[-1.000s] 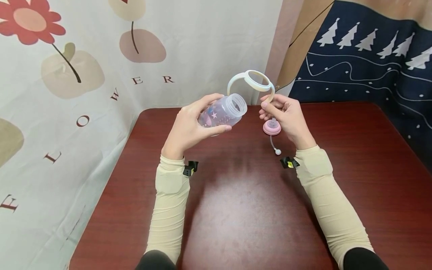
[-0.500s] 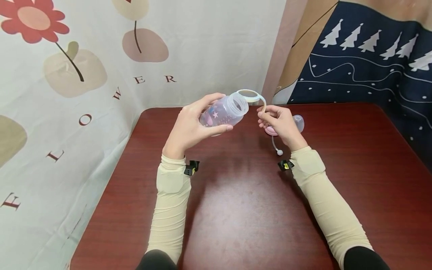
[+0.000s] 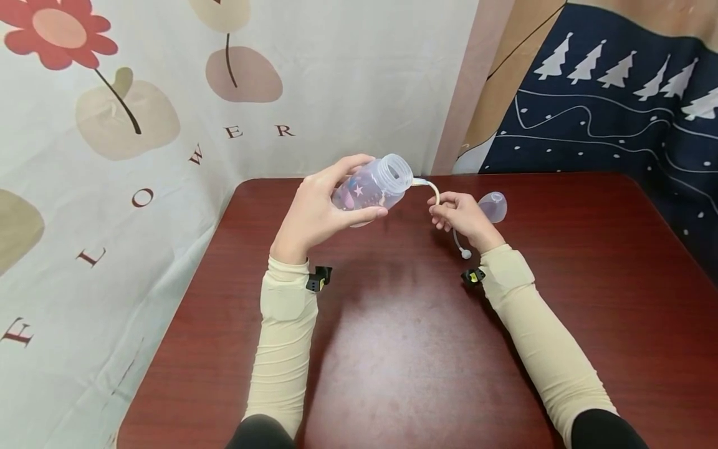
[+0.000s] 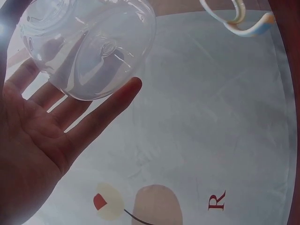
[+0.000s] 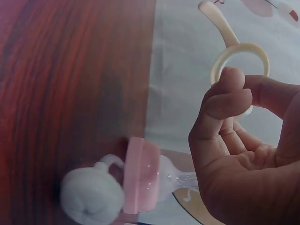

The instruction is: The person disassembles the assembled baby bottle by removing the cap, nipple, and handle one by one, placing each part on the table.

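My left hand (image 3: 311, 215) grips a clear baby bottle (image 3: 364, 187) printed with stars and holds it above the table. The bottle is tilted, its uncapped threaded mouth facing up and right. Between thumb and fingers, my right hand (image 3: 462, 215) pinches one arm of a cream bottle handle (image 5: 220, 24), whose ring shows in the right wrist view. In the head view the bottle hides much of that ring. Beneath the right hand lies a pink nipple collar (image 5: 142, 176), hidden in the head view. Its straw weight (image 3: 466, 254) shows just below the hand.
A clear domed cap (image 3: 493, 207) stands on the dark red table (image 3: 387, 349), right of the right hand. White curtain (image 3: 348, 75) hangs behind the table, and navy cloth (image 3: 594, 137) with trees hangs at the back right.
My right hand has lowered the bottle handle, and its ring now sits mostly behind the bottle's mouth. The domed cap has come into view. My left hand has barely moved.
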Available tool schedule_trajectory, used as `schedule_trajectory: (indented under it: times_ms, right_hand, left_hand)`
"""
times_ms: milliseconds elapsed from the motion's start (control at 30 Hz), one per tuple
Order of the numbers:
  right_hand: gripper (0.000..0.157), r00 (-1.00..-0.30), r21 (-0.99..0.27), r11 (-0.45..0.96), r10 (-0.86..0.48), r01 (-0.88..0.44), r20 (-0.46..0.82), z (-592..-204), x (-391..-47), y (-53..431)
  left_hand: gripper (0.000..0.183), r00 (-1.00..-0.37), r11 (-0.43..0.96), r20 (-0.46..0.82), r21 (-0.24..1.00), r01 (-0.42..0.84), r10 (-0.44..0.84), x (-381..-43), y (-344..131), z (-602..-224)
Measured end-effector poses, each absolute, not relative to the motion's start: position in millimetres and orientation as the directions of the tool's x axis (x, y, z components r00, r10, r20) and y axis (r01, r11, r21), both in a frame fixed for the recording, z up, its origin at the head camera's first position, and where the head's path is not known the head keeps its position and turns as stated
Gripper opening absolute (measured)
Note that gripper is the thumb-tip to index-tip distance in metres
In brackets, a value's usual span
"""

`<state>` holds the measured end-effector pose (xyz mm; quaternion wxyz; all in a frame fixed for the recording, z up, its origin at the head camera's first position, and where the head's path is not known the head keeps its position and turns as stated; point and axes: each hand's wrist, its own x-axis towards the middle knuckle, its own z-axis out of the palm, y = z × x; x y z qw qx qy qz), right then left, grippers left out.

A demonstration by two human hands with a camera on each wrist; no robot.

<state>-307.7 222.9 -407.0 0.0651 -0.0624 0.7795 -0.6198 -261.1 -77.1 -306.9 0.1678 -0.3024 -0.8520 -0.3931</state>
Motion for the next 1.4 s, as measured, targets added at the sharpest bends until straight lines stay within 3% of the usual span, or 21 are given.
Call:
schedule_trajectory:
  times_ms: [267, 800, 1100, 1400]
  right_hand:
    - [0.036, -0.968, -0.967, 0.255, -0.242, -0.002, -0.062, -419.0, -311.5, 218.3]
    - [0.031, -0.944, -0.952, 0.307, -0.309, 0.016, -0.116, -431.6, -311.6, 216.1]
    - [0.049, -0.945, -0.930, 0.367, -0.300, 0.010, -0.128, -433.1, -311.4, 219.6]
    - [0.051, -0.950, -0.920, 0.392, -0.289, -0.002, -0.121, -429.7, -311.6, 220.9]
  left_hand:
    - [0.070, -0.776, 0.512, 0.507, 0.584, 0.630, 0.376, -258.4, -77.1, -303.8]
    - [0.067, -0.771, 0.496, 0.510, 0.591, 0.636, 0.381, -257.6, -77.4, -307.0]
    - [0.067, -0.766, 0.512, 0.516, 0.572, 0.641, 0.383, -256.7, -77.3, -307.7]
    - [0.068, -0.760, 0.488, 0.524, 0.583, 0.649, 0.385, -256.9, -77.1, -307.7]
